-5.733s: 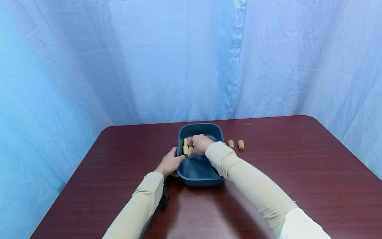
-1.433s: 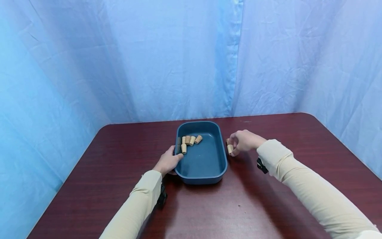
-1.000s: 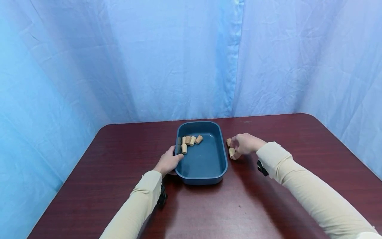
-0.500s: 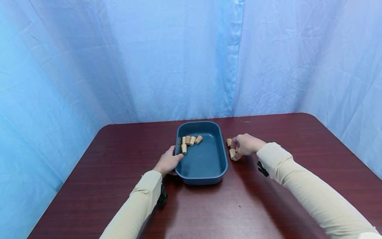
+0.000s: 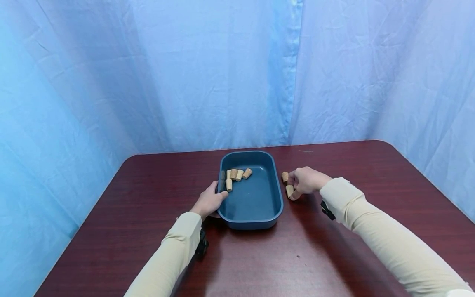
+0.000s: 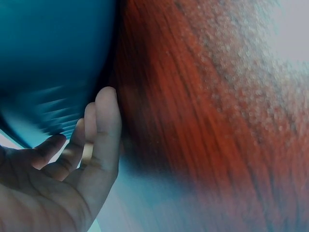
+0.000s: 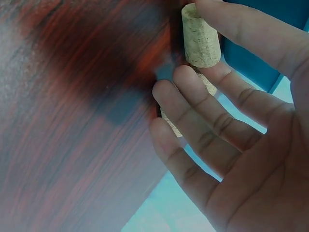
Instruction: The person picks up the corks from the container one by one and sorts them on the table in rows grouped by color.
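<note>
The right grip (image 5: 306, 180) pinches a pale cork (image 7: 200, 36) between thumb and index finger; the thumb tip meets one end in the right wrist view, and the index finger lies at the other. Its remaining fingers, loosely bent, reach past the cork. Whether the cork's underside touches the worktop (image 5: 245, 264) cannot be told. Just beyond the pinched cork, on the far side of the thumb, a darker cork (image 5: 285, 177) sits on the worktop, partly hidden behind the fingers in the right wrist view; whether they touch it is unclear.

To the left of the right grip, just beside the pinched cork, stands a blue tray (image 5: 250, 225). The left grip (image 5: 209, 201) holds its left side, thumb over the rim and the other fingers along the outer wall. Inside the tray, just ahead of the left thumb, lies a single cork (image 5: 229, 185), and further from that grip a row of four corks (image 5: 234, 174) runs rightward, the last one tilted.

A pale sleeve (image 5: 386, 239) covers the arm behind the right grip. Well beyond both grips hangs a light blue curtain (image 5: 222, 74).
</note>
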{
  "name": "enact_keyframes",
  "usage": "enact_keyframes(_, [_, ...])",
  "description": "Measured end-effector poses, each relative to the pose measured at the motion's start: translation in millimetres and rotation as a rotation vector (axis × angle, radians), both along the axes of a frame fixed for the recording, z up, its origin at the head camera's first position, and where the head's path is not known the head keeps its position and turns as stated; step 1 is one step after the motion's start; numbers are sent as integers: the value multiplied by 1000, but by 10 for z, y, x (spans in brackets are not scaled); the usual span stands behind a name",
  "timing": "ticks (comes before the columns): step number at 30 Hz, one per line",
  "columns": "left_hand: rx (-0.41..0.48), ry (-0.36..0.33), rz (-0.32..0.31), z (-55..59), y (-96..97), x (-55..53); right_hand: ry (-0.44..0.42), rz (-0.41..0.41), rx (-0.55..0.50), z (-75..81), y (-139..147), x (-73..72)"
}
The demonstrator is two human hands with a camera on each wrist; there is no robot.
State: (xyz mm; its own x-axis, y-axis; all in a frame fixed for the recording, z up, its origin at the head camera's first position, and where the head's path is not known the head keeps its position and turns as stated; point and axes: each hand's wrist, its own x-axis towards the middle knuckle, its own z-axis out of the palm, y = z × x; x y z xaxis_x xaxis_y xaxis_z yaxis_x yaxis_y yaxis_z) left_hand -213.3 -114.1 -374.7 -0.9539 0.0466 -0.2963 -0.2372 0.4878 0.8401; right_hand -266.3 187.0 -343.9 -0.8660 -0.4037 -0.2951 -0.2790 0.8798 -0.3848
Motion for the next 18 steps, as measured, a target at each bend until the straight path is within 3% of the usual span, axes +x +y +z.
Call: enact_keyframes(18, [-8,3,-5,-3,0,-1,14,2,-10,29,4,4])
